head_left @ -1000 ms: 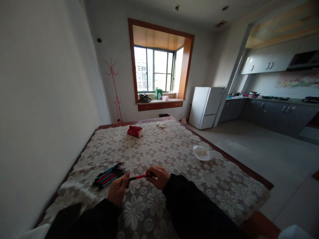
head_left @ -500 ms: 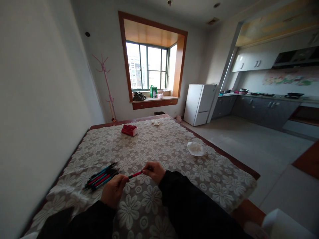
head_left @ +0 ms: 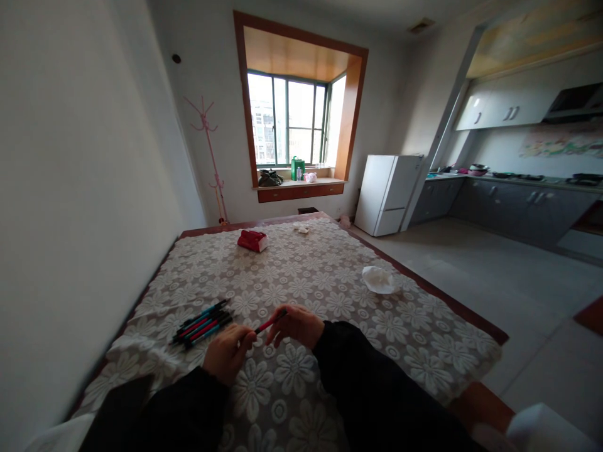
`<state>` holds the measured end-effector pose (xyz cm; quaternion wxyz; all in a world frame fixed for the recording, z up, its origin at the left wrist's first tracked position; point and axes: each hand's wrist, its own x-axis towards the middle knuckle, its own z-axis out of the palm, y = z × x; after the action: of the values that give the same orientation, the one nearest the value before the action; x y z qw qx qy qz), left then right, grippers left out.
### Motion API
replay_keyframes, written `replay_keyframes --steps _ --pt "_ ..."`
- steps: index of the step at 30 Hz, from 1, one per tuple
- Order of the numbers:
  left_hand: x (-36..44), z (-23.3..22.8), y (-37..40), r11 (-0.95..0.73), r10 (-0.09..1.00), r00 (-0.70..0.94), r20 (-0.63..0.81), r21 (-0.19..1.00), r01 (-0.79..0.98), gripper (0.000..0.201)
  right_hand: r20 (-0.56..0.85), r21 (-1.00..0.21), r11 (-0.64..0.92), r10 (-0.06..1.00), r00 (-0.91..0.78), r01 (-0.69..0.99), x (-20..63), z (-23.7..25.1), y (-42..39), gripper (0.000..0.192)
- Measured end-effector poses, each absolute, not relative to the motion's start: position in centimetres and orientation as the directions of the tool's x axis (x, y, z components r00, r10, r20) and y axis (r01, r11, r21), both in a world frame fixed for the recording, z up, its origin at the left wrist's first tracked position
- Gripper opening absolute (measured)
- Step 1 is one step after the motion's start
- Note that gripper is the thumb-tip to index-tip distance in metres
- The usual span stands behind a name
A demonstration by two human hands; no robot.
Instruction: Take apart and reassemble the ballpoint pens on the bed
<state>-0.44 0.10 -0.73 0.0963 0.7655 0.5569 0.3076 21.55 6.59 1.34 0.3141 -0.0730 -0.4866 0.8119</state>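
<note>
My left hand [head_left: 229,353] is closed, pinching one end of a red pen with black ends [head_left: 268,324] between thumb and fingertips. The pen slants up to the right, above the tablecloth. My right hand [head_left: 300,326] is beside its far end, fingers loosely curled and parted, the thumb lowered away from the pen. The pen's black end lies across the right fingertips; whether they press on it is hard to see. Just left of my left hand lies a pile of several red, teal and black pens [head_left: 200,326] on the cloth.
A floral lace tablecloth [head_left: 292,276] covers the wooden table. Farther back lie a red tissue pack [head_left: 252,241] and a small whitish item [head_left: 301,230]. Crumpled white plastic [head_left: 378,280] lies to the right. A wall runs along the left; a white fridge [head_left: 389,194] stands beyond the table.
My right fingers have loosened from their pinch on the pen, and the thumb has come away. The pen now tilts upward more, its black end showing. The whole view has shifted slightly.
</note>
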Motion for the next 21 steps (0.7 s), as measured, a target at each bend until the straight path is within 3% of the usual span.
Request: replay_keyframes --steps 8,12,18,19,21 --pt "-0.3 -0.4 0.0 -0.396 0.904 0.217 0.367 0.534 0.747 0.034 0.178 -0.835 -0.256 0.711 -0.681 -0.486 21.5 1.1 7.0 0.047" --pt "-0.2 -0.6 0.2 -0.316 0.919 0.103 0.381 0.553 0.771 0.03 0.123 -0.903 -0.167 0.783 -0.61 -0.396 21.4 0.2 7.8 0.051" --pt "-0.9 -0.6 0.7 -0.177 0.908 -0.067 0.415 0.522 0.834 0.033 0.138 -0.986 0.085 0.899 -0.415 -0.143 23.2 -1.0 10.8 0.04" --pt "-1.1 -0.5 0.7 -0.152 0.902 -0.081 0.425 0.488 0.86 0.033 0.156 -0.988 0.15 0.926 -0.345 -0.043 23.8 -1.0 11.3 0.036" --pt "-1.5 -0.3 0.7 -0.083 0.901 -0.101 0.422 0.396 0.914 0.032 0.217 -0.913 0.265 0.959 -0.183 0.31 25.0 -1.1 12.1 0.023"
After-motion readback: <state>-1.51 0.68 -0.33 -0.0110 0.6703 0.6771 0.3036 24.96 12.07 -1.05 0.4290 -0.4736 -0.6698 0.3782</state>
